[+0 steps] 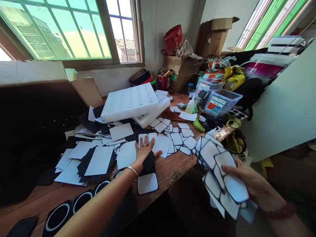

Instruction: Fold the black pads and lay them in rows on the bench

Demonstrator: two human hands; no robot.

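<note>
My left hand (144, 149) lies with fingers spread on white and black sheet pieces at the middle of the table. A black-edged white piece with rounded corners (147, 183) lies by the table's front edge, just below that hand. Off the table's front right side, my right hand (243, 177) grips a thick, loose bunch of white cards with black edges (216, 161), thumb on top. More such rounded white cards (176, 139) are scattered between the two hands. What the cards are made of I cannot tell.
Piled white and black rectangular sheets (98, 160) cover the left of the table. White foam trays (130, 102) lean behind them. Black pieces with white rings (58, 217) line the front left. Clear plastic bins (222, 102) and a green tape roll (198, 125) stand at right.
</note>
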